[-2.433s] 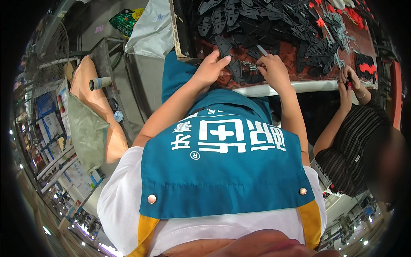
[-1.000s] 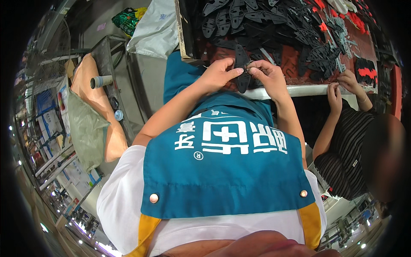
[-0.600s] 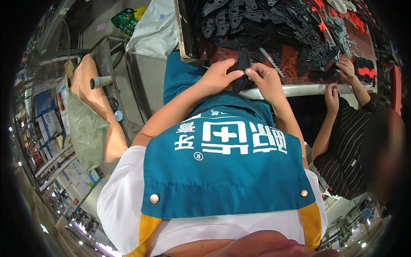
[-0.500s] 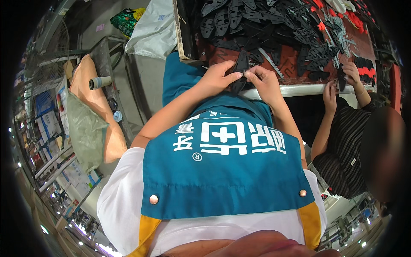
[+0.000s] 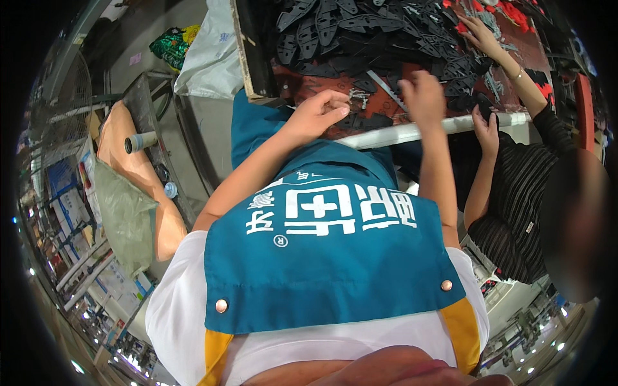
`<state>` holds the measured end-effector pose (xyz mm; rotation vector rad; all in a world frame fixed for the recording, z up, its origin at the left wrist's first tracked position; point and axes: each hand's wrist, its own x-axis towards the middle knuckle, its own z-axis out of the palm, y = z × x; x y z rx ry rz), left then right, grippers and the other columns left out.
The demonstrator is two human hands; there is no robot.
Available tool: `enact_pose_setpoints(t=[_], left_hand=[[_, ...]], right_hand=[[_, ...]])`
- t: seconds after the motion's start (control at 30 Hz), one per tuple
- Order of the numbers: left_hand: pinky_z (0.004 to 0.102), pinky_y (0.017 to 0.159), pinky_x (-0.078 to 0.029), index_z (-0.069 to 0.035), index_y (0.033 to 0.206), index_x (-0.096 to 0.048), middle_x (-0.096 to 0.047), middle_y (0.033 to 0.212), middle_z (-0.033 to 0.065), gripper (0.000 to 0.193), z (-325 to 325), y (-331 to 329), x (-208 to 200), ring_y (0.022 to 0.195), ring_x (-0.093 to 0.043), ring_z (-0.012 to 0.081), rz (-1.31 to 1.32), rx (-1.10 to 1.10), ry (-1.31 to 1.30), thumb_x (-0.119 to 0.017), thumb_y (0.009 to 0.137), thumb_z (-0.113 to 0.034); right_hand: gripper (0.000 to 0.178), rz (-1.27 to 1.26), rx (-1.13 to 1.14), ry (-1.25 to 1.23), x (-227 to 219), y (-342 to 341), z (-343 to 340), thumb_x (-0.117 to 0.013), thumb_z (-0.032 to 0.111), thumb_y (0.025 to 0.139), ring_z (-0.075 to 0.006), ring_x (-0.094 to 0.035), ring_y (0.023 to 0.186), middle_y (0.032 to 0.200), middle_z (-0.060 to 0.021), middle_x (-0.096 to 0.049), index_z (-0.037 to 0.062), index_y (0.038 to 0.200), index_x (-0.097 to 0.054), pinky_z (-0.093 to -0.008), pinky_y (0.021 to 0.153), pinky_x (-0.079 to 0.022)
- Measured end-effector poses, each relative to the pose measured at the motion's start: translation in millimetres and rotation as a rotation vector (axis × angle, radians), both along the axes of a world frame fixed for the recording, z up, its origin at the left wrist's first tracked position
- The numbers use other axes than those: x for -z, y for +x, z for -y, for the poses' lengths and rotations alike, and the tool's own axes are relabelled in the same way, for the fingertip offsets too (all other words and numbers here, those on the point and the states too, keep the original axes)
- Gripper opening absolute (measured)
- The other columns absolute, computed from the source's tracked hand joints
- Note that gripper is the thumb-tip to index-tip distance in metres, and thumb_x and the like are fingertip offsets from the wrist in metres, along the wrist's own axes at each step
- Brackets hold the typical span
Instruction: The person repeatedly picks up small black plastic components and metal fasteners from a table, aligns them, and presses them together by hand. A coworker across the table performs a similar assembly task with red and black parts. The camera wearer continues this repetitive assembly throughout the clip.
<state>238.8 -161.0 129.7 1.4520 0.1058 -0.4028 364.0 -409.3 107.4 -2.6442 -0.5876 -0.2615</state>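
My left hand (image 5: 317,117) is at the near edge of the work table, its thumb and fingers drawn together. Whatever it pinches, if anything, is too small to make out. Right beside its fingertips lie several small metal screws (image 5: 359,98). My right hand (image 5: 425,101) is raised over the table in front of the pile of flat black plastic parts (image 5: 335,29); motion blurs its fingers. Between my hands, a grey toothed strip (image 5: 385,89) rests on the red tabletop (image 5: 302,88). A black part (image 5: 376,121) lies close to the table's near edge.
At right, a co-worker in a striped dark top (image 5: 515,212) reaches over the same table. Red pieces (image 5: 512,16) and grey metal strips lie at its far right. A wooden board (image 5: 248,51) borders the table's left side. A white sack (image 5: 209,61) stands left of it.
My hands have parted, and the black part they held together is no longer between them. My right hand has moved right. The co-worker's farther hand has reached deeper across the table.
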Motion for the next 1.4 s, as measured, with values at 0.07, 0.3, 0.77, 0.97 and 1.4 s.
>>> enact_pose_setpoints(t=[0.07,0.3,0.77,0.97,1.4], left_hand=[[0.0271,0.089,-0.045,0.001,0.122,-0.051,-0.061,0.112,0.0119,0.035,-3.5,-0.3,-2.8,0.101,-0.058,0.0151,-0.009,-0.009,0.002,-0.058,0.093,-0.016],[0.0261,0.087,-0.046,0.000,0.120,-0.053,-0.061,0.110,0.0100,0.032,-10.2,-6.7,-4.1,0.099,-0.057,0.0128,-0.038,-0.002,0.009,-0.057,0.093,-0.016],[0.0235,0.075,-0.049,-0.004,0.119,-0.052,-0.063,0.104,0.0071,0.033,10.0,-4.1,-6.5,0.090,-0.062,0.0142,-0.287,-0.073,-0.227,-0.051,0.097,-0.028],[0.0287,0.073,-0.052,-0.005,0.106,-0.053,-0.061,0.095,0.0065,0.018,-10.3,3.0,1.1,0.084,-0.060,0.0137,-0.240,-0.521,-0.394,-0.051,0.097,-0.020],[0.0197,0.061,-0.041,-0.004,0.107,-0.056,-0.059,0.093,0.0021,0.017,-6.1,-0.1,4.9,0.074,-0.053,0.0068,-0.305,-0.453,-0.413,-0.056,0.092,-0.012]], right_hand=[[0.051,-0.131,0.057,-0.136,3.6,-12.5,-33.2,-0.070,0.027,0.080,-0.0368,-0.055,0.098,0.106,-0.0175,-0.055,0.0013,0.119,-0.050,-0.0446,0.081,-0.048],[0.045,-0.213,0.163,-0.258,7.1,-4.3,-45.3,-0.068,0.028,0.080,-0.0388,-0.061,0.085,0.098,-0.0208,-0.055,0.0016,0.108,-0.045,-0.0425,0.068,-0.053],[0.026,-1.569,-0.157,1.246,-46.6,-82.8,-47.0,-0.052,0.017,0.093,-0.0121,-0.058,0.073,0.090,-0.0042,-0.061,0.0021,0.114,-0.053,-0.0256,0.059,-0.045],[0.010,-0.094,-0.212,0.046,1.5,-35.6,-56.2,-0.065,0.010,0.080,-0.0297,-0.058,0.079,0.082,-0.0099,-0.056,0.0046,0.088,-0.063,-0.0398,0.068,-0.048],[0.012,-0.376,-0.252,-0.064,-12.2,-33.4,-69.2,-0.066,0.010,0.073,-0.0300,-0.060,0.079,0.080,-0.0101,-0.060,0.0034,0.080,-0.058,-0.0362,0.068,-0.049]])
